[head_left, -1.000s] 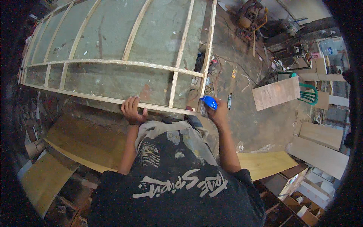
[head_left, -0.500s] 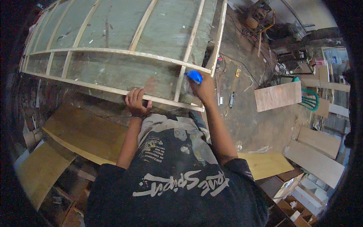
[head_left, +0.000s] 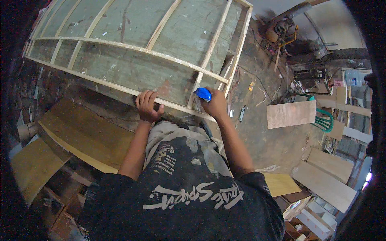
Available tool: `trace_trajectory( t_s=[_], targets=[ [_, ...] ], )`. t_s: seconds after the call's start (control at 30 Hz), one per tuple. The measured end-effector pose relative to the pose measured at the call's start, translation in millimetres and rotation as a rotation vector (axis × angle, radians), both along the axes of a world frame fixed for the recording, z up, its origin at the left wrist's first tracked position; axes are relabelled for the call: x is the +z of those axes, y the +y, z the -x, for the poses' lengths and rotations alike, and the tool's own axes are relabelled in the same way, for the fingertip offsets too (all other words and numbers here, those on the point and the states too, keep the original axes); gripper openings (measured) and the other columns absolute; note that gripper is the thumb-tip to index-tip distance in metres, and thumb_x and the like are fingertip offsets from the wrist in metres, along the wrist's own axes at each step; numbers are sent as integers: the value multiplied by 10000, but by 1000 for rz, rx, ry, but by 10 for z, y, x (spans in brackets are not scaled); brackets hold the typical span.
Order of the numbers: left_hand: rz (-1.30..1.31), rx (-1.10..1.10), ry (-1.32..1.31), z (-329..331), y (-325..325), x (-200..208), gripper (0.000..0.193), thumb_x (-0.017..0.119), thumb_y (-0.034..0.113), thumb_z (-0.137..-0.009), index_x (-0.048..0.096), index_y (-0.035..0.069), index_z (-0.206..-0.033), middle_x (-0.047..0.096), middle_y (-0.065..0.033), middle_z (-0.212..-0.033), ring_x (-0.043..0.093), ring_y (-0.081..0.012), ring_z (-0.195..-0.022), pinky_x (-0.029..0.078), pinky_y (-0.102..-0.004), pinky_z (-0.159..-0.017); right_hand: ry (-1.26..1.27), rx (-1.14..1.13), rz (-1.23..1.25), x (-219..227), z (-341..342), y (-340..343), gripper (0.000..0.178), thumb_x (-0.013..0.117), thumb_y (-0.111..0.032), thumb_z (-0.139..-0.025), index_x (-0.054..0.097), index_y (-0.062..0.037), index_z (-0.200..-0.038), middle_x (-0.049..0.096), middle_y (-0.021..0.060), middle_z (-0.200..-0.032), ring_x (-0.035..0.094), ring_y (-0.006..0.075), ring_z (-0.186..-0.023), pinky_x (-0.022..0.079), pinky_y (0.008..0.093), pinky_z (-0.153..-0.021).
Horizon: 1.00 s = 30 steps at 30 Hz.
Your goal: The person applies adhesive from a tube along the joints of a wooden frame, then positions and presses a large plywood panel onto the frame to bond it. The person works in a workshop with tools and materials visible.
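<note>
Slats (head_left: 164, 24) are spanning wooden frame (head_left: 149, 49); remainder unclear. Half-curled left hand (head_left: 148, 106) is gripping frame's rail (head_left: 108, 84), closed right hand (head_left: 216, 104) clutching blue object (head_left: 204, 94) near frame's right end.

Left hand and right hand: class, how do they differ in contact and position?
The left hand rests on the near rail of the wooden frame; the right hand grips a blue object. The left hand is partway along that rail; the right hand is near the frame's right end. Both are bare.

black T-shirt (head_left: 193, 225) — large white script lettering (head_left: 197, 195) | smaller white print block (head_left: 164, 162) — both upside down
</note>
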<state>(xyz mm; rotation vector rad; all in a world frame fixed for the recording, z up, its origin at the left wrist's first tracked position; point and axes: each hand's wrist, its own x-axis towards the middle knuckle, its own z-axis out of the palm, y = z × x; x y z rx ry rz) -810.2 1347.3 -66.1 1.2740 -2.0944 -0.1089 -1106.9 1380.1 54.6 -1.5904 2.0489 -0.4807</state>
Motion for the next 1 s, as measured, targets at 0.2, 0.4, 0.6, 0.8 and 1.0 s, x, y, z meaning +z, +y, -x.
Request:
trace_trajectory(
  t_s=[0.2, 0.4, 0.6, 0.8, 1.0],
  targets=[
    [-9, -10, -9, -16, -1, 39, 547, 629, 500, -819, 683, 92, -1180, 660, -99, -1229, 572, -324, -1235, 343, -528, -1108, -63, -110, 305, -181, 115, -332, 389, 786, -229, -763, 749, -121, -1135, 741, 208, -971, 704, 432, -917, 564, 499, -828],
    [-26, 1, -26, -12, 21, 90, 558, 635, 494, -814, 668, 100, -1208, 644, -96, -1261, 548, -320, -1268, 338, -524, -1111, -20, -18, -3, -186, 91, -152, 310, 801, -261, -810, 766, -76, -1056, 740, 230, -937, 725, 410, -882, 562, 465, -777],
    [-72, 8, -54, -23, 33, 13, 592, 624, 513, -811, 655, 94, -1229, 628, -109, -1281, 527, -322, -1286, 335, -542, -1104, -237, -116, 105, 102, -148, 684, 273, 817, -240, -852, 759, -61, -1049, 740, 162, -872, 725, 282, -780, 550, 387, -727],
    [-70, 43, -75, -16, 38, -100, 684, 550, 598, -829, 638, 69, -1254, 615, -128, -1291, 509, -338, -1303, 317, -551, -1119, -595, -512, 215, 245, -428, 1306, 295, 795, -135, -895, 712, -22, -1155, 716, 29, -945, 644, 127, -820, 528, 308, -754],
    [-198, -8, -50, -27, 69, -95, 703, 533, 580, -850, 595, 59, -1317, 571, -136, -1358, 468, -330, -1348, 289, -548, -1149, -471, -680, 350, 137, -526, 1505, 250, 769, -193, -935, 704, -2, -1082, 675, 10, -890, 608, 100, -785, 505, 286, -731]
  ],
)
